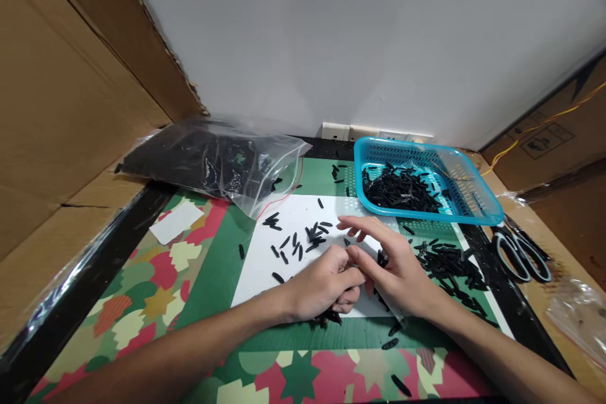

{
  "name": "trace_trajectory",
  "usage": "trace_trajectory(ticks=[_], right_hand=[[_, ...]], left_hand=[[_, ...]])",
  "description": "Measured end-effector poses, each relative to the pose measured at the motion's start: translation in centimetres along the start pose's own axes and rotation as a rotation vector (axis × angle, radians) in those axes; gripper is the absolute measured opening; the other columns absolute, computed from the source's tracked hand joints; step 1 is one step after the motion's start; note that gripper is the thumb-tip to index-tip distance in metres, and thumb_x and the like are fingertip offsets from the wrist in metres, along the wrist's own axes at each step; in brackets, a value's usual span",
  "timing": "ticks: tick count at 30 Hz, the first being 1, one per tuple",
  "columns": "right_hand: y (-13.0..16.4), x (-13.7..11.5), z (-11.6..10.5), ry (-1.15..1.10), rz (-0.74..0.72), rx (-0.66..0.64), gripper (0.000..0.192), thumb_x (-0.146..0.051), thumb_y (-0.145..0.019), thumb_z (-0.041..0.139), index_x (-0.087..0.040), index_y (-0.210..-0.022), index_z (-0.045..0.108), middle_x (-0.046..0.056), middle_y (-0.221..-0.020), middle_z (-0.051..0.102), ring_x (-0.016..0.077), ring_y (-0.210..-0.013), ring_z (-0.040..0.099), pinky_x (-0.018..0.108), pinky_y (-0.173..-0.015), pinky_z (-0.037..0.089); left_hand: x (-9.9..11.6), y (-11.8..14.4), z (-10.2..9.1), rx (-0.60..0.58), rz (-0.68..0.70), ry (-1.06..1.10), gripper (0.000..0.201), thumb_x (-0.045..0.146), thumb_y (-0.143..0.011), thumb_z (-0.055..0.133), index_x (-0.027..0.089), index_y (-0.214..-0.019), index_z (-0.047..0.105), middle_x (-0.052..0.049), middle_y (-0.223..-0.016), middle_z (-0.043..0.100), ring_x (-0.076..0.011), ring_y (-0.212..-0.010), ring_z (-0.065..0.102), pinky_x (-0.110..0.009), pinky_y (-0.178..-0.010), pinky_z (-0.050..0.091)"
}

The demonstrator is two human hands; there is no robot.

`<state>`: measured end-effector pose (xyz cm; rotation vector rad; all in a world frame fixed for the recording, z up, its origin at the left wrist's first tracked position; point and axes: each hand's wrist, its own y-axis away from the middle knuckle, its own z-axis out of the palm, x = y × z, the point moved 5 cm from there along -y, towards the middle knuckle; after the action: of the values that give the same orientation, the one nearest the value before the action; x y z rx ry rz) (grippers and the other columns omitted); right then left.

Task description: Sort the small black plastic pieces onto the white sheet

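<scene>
Closest in, both forearms reaching over the patterned mat (142,290). Left hand (322,287) curled, clutching a bunch of small black plastic pieces (327,317); right hand (395,265) meeting it, thumb and finger pinching one piece, other fingers spread. Loose pieces on white paper (265,259) just beyond the grip, heap (447,262) to its right. Blue basket (428,180) farther back right, plastic bag (213,161) back left, scissors (521,252) far right.
</scene>
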<state>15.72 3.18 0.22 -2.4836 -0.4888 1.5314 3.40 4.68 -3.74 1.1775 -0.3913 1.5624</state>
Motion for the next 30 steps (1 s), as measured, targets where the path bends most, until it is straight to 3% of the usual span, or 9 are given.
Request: trace_trajectory(ticks=[3, 6, 10, 14, 19, 25, 30], right_hand=[[0.5, -0.1, -0.5, -0.003, -0.044, 0.048, 0.023, -0.020, -0.101, 0.059, -0.023, -0.122, 0.067, 0.009, -0.116, 0.071, 0.0213, -0.102, 0.066, 0.038, -0.090, 0.056], [1.1, -0.9, -1.0, 0.049, -0.188, 0.097, 0.010, -0.015, -0.097, 0.064, -0.022, -0.102, 0.068, 0.007, -0.101, 0.070, 0.0215, -0.096, 0.064, 0.038, -0.085, 0.053], [1.6, -1.8, -0.9, 0.183, -0.316, 0.070, 0.017, -0.011, -0.092, 0.069, -0.021, -0.106, 0.069, 0.008, -0.104, 0.069, 0.0219, -0.095, 0.061, 0.040, -0.083, 0.050], [1.6, -1.8, -0.3, 0.121, -0.254, -0.022, 0.021, -0.014, -0.095, 0.068, -0.021, -0.115, 0.068, 0.007, -0.108, 0.070, 0.0217, -0.099, 0.060, 0.038, -0.086, 0.050], [1.9, -2.4, 1.0, 0.104, -0.217, -0.067, 0.022, -0.019, -0.095, 0.070, -0.022, -0.116, 0.067, 0.005, -0.109, 0.071, 0.0222, -0.103, 0.058, 0.040, -0.090, 0.045], [2.1, -2.2, 2.0, 0.138, -0.124, -0.123, 0.006, -0.017, -0.099, 0.064, -0.023, -0.101, 0.064, 0.002, -0.104, 0.069, 0.0211, -0.102, 0.057, 0.039, -0.090, 0.039], [2.2, -1.8, 2.3, 0.187, -0.100, -0.159, 0.006, -0.018, -0.102, 0.057, -0.023, -0.102, 0.057, 0.003, -0.104, 0.068, 0.0223, -0.103, 0.056, 0.038, -0.088, 0.038]], left_hand=[[0.1, -0.1, -0.2, 0.023, 0.024, 0.066, 0.026, 0.039, -0.097, 0.055, 0.020, -0.082, 0.047, 0.009, -0.052, 0.041, -0.0068, -0.045, 0.033, -0.019, -0.048, 0.031], [0.2, -0.3, -0.6, 0.069, 0.027, 0.188, 0.030, 0.048, -0.099, 0.051, 0.020, -0.088, 0.049, 0.006, -0.057, 0.046, -0.0077, -0.047, 0.035, -0.018, -0.046, 0.029], [0.1, -0.5, -0.8, 0.040, 0.002, 0.272, 0.039, 0.061, -0.100, 0.044, 0.023, -0.101, 0.049, 0.005, -0.064, 0.048, -0.0072, -0.048, 0.031, -0.016, -0.045, 0.026], [0.1, -0.5, -1.0, 0.037, 0.024, 0.204, 0.045, 0.067, -0.101, 0.038, 0.023, -0.104, 0.050, 0.006, -0.063, 0.046, -0.0074, -0.046, 0.029, -0.017, -0.044, 0.025], [0.2, -0.4, -1.4, 0.166, 0.104, 0.066, 0.057, 0.074, -0.096, 0.043, 0.021, -0.111, 0.057, 0.006, -0.063, 0.050, -0.0113, -0.052, 0.042, -0.022, -0.050, 0.032], [0.0, -0.2, -2.1, 0.286, 0.153, -0.077, 0.059, 0.070, -0.099, 0.041, 0.018, -0.118, 0.063, 0.002, -0.073, 0.059, -0.0161, -0.067, 0.053, -0.030, -0.072, 0.045], [0.0, -0.1, -2.3, 0.345, 0.154, -0.117, 0.056, 0.066, -0.100, 0.042, 0.018, -0.116, 0.065, 0.002, -0.075, 0.060, -0.0169, -0.072, 0.055, -0.031, -0.077, 0.045]])
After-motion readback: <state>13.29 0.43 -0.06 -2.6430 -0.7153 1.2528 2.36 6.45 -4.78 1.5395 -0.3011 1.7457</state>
